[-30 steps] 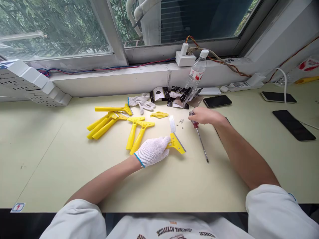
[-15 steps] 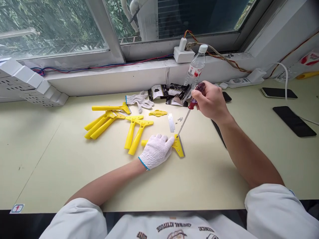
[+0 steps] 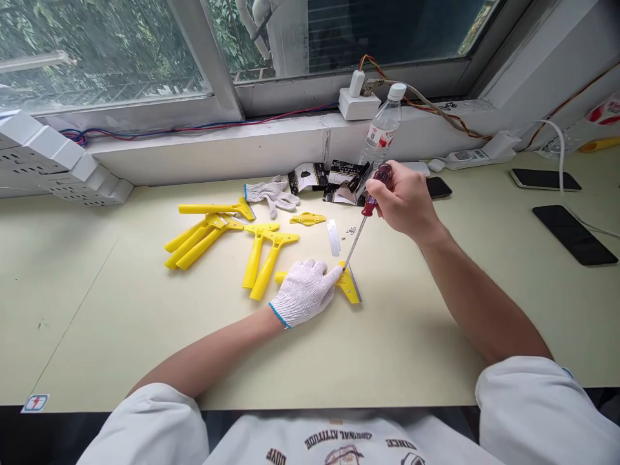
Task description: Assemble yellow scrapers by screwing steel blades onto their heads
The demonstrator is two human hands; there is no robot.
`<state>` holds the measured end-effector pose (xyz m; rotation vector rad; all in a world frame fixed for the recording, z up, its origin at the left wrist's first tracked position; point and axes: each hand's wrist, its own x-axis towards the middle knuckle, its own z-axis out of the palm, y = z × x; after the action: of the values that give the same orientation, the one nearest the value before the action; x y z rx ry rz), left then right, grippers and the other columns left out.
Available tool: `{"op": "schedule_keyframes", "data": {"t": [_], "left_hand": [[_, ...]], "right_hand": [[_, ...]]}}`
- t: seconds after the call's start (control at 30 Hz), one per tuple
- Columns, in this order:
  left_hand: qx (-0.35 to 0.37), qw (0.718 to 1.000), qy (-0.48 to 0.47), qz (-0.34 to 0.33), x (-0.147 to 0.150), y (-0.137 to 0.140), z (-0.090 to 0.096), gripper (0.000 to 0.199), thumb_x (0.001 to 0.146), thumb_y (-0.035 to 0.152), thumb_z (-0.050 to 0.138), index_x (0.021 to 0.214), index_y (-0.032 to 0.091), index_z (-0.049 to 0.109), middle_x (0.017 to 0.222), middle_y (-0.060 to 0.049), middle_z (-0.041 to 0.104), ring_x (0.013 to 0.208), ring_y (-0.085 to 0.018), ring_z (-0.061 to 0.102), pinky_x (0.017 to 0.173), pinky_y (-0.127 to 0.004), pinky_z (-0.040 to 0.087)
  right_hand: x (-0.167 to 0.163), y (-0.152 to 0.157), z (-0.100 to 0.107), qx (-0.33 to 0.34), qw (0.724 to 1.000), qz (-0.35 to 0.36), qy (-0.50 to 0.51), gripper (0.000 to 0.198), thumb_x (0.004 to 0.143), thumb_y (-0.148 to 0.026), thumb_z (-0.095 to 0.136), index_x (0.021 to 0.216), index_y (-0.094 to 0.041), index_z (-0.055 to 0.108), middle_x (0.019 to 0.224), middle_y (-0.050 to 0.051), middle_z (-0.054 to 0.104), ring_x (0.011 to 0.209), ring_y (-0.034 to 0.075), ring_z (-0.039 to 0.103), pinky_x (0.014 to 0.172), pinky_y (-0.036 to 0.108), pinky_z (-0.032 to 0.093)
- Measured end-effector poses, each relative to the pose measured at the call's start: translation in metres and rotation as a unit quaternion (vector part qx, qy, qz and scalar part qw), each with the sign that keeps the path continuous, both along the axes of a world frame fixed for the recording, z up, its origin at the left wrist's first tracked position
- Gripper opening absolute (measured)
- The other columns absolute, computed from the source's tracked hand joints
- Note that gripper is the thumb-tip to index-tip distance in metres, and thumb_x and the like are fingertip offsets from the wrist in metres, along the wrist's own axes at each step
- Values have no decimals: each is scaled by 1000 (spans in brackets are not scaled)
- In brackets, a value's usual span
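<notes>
My left hand [image 3: 308, 290], in a white knitted glove, is closed over the handle of a yellow scraper [image 3: 349, 289] and holds it flat on the table. The scraper's head, with a metal blade along its right edge, sticks out past my fingers. In my bare right hand [image 3: 405, 197] is a screwdriver [image 3: 358, 236] with a dark red handle. Its shaft slants down to the left, and the tip meets the upper part of the scraper head beside my left fingertips. Beyond the scraper lie loose blades [image 3: 333, 237], small screws [image 3: 349, 230] and a yellow plastic piece [image 3: 307, 219].
Several yellow scrapers [image 3: 264, 261] lie to the left. Behind them are a spare white glove [image 3: 272, 196], black packaging cards [image 3: 307, 177] and a water bottle [image 3: 382, 132]. Phones [image 3: 575, 236] and a charging cable [image 3: 559, 148] lie on the right; white boxes [image 3: 62, 161] stand far left.
My right hand and the screwdriver handle have shifted slightly left and down, and the shaft stands a little steeper. My left hand's fingertips reach slightly closer to the screwdriver tip.
</notes>
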<state>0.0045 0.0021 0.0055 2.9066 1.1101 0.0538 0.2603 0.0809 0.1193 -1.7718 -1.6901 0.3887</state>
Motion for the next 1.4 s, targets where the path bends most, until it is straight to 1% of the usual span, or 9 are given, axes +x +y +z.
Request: {"op": "schedule_keyframes", "data": {"t": [0.23,0.5,0.57,0.67,0.73,0.9,1.1,1.23,1.4], "left_hand": [[11,1000,10,2,1,-1,-1,48,110,29,42,156,26,58,114,-13,66,98,-32,60,81,-48,49],[17,1000,7,0,1,-2,0,46,110,29,44,154,26,58,112,-13,67,98,-31,60,81,-47,48],[19,1000,8,1,1,-1,0,47,110,29,43,155,26,57,113,-12,67,98,-32,60,80,-47,48],[11,1000,1,1,1,-1,0,48,111,29,42,156,26,57,113,-12,67,98,-32,61,81,-48,49],[-1,1000,-8,3,1,-1,1,48,110,29,43,156,27,57,114,-13,67,100,-32,61,82,-48,50],[-1,1000,-7,0,-1,-1,1,49,111,30,41,158,28,56,114,-13,67,100,-32,61,82,-48,50],[4,1000,-7,-13,-3,1,-1,50,112,30,39,159,27,54,116,-13,67,100,-32,61,82,-47,51],[-19,1000,-13,-18,-4,3,1,51,111,29,44,161,28,53,117,-13,67,103,-32,62,85,-47,52],[-14,1000,-10,-17,-4,3,1,51,111,29,43,161,27,53,118,-14,67,103,-32,62,86,-47,51]], "right_hand": [[-8,-10,9,-11,999,18,26,20,100,-44,56,102,-25,64,73,4,69,71,25,68,70,36,54],[-4,-30,28,-4,981,164,99,8,85,-31,66,90,-27,62,76,2,73,69,24,74,63,36,55],[-2,-35,32,-14,973,207,103,10,82,-29,67,90,-27,62,78,1,74,72,24,76,65,36,57],[-3,-39,35,-11,965,233,121,25,78,-26,68,103,-27,64,84,1,77,76,25,78,70,36,60],[-4,-41,36,-5,967,224,120,33,77,-26,69,110,-28,64,87,1,77,77,25,78,72,37,61],[-7,-44,36,-29,981,180,64,17,81,-28,67,97,-29,64,88,2,78,84,27,79,74,38,61],[-13,-38,34,-16,996,84,27,16,93,-34,66,108,-29,64,80,2,78,80,27,78,70,36,57],[-13,-32,32,-22,998,58,28,16,98,-35,63,111,-26,64,79,4,78,75,25,77,71,36,57],[-12,-29,30,-27,998,54,33,18,99,-37,62,113,-27,64,81,5,78,79,27,78,73,38,59]]}}
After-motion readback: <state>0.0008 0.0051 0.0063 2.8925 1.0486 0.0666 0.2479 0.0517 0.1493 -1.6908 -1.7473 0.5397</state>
